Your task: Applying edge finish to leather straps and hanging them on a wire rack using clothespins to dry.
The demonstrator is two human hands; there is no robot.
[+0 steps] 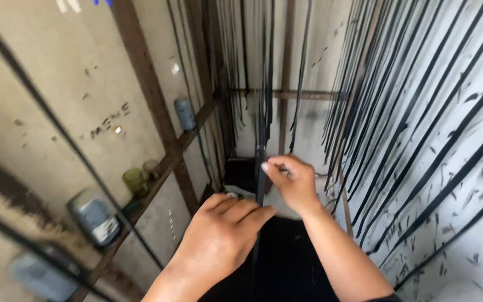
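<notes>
A thin black strip [260, 162] hangs straight down in the middle of the head view. My right hand [292, 182] pinches it between thumb and fingers near its lower part. My left hand [219, 237] sits just below and to the left, fingers closed, with the fingertips touching the same strip. Many more black strips [415, 123] hang in rows on the right and at the back.
A wooden ledge [163, 168] runs along the left wall with a grey-blue container [93, 218], a green glass [134, 180] and another bottle [184, 113] on it. A dark pile [286, 263] lies below my hands. Slanted strips cross the left foreground.
</notes>
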